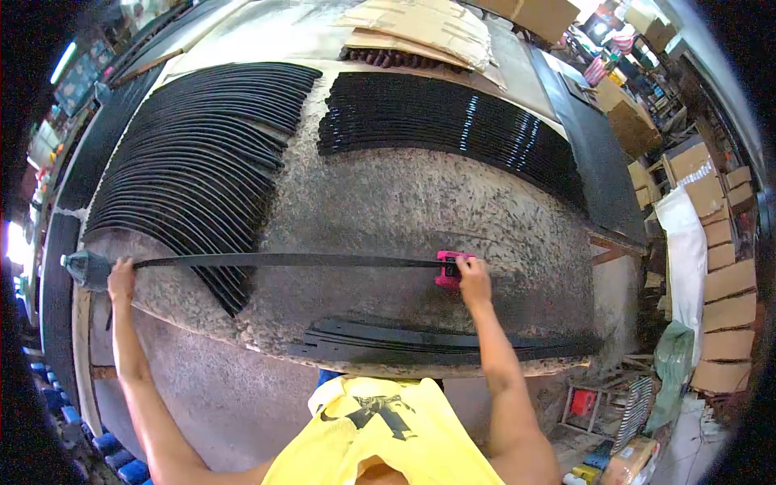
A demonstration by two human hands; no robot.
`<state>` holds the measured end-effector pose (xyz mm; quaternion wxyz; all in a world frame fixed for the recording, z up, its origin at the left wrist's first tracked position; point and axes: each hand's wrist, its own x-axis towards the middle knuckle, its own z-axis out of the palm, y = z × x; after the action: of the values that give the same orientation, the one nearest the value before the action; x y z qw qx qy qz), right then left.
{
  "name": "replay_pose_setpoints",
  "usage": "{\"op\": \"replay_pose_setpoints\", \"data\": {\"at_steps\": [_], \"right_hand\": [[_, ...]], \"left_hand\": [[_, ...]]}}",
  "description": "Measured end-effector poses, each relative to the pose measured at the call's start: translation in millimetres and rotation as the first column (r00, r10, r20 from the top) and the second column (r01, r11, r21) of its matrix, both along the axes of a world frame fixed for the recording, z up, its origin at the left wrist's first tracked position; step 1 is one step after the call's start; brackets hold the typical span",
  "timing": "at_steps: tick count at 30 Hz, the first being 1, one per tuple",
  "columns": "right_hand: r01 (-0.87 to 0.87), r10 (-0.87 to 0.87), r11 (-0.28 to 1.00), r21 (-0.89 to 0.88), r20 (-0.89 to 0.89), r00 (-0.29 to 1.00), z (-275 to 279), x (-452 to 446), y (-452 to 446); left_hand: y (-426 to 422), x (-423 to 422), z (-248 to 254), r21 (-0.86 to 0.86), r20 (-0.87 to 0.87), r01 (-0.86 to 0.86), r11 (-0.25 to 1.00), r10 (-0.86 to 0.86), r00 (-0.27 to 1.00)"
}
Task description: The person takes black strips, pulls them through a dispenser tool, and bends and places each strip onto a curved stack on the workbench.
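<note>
A long black strip (267, 259) stretches straight across the table (388, 210) between my two hands. My left hand (121, 280) is closed on the strip's left end, beside a clear plastic bottle (87, 269). At the strip's right end, my right hand (474, 279) is closed on a pink and black tool (449, 268), through which or under which the strip runs; which one I cannot tell. Many black strips (194, 153) fan out at the left of the table. A flatter stack of strips (436, 343) lies along the near edge.
Dark ridged strips (444, 121) lie in a block at the table's back right. Behind them are cardboard sheets (428, 28). Boxes (727, 279) are stacked at the right, near a white sheet (681, 250). A stool (598, 404) stands at the lower right.
</note>
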<state>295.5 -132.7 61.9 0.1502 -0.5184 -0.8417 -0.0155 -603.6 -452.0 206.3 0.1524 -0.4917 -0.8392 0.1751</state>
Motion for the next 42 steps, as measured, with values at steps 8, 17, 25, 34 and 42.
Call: {"op": "replay_pose_setpoints", "data": {"at_steps": [8,17,25,34,42], "right_hand": [[-0.209,0.168,0.967,-0.147,-0.251,0.953,-14.0,-105.1,-23.2],[-0.404,-0.558,0.758,-0.512,-0.83,0.005,37.9,21.5,3.8],[-0.24,-0.632,0.727,-0.643,-0.489,-0.601,-3.3,292.8,56.4],[-0.416,-0.856,0.509,-0.754,-0.393,-0.336,-41.5,361.0,18.2],[0.033,-0.949,0.313,-0.949,-0.313,-0.019,-37.2,385.3,21.9]], "left_hand": [[-52.4,-65.4,138.6,0.009,-0.112,-0.322,0.947,0.321,0.94],[35.3,46.1,96.2,-0.179,-0.037,0.102,0.979,-0.11,0.993],[271.5,445.7,13.8,0.416,0.888,0.109,0.903,-0.429,0.164],[381.8,535.7,-59.7,-0.177,0.978,-0.056,0.983,0.169,-0.125],[376.5,501.0,-136.9,-0.192,0.963,-0.243,0.951,0.136,-0.231]]}}
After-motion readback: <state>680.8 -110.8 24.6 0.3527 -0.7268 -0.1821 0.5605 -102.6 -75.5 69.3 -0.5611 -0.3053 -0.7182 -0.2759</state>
